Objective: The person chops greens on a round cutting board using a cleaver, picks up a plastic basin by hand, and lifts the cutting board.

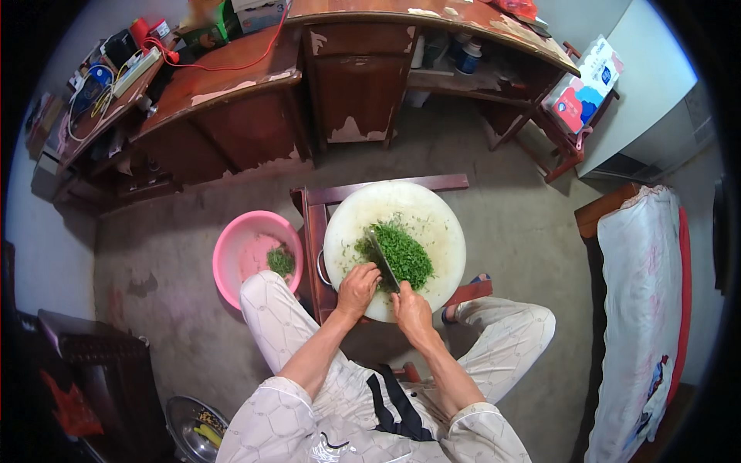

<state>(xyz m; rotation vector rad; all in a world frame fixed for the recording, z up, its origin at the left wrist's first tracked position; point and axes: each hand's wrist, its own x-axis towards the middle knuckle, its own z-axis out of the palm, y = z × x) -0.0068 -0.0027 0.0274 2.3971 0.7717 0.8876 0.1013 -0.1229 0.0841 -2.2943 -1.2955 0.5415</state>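
Observation:
A round white cutting board [443, 243] lies before me on a dark red wooden stool or chair [317, 231]. Chopped green herbs [408, 252] are heaped at its middle, with loose bits scattered around. My right hand [413, 312] grips the handle of a kitchen knife [383, 259], whose blade points away from me along the left part of the heap. Left of the blade, my left hand [358, 290] rests with curled fingers, the fingertips close to the knife. Whether it pinches any herbs is hidden.
A pink plastic basin [234, 272] with some greens [281, 259] stands left of the board, by my knee. A metal bowl [182, 428] sits at lower left. Worn wooden desks [356, 81] line the far side; a cloth-covered bed edge [637, 289] is at right.

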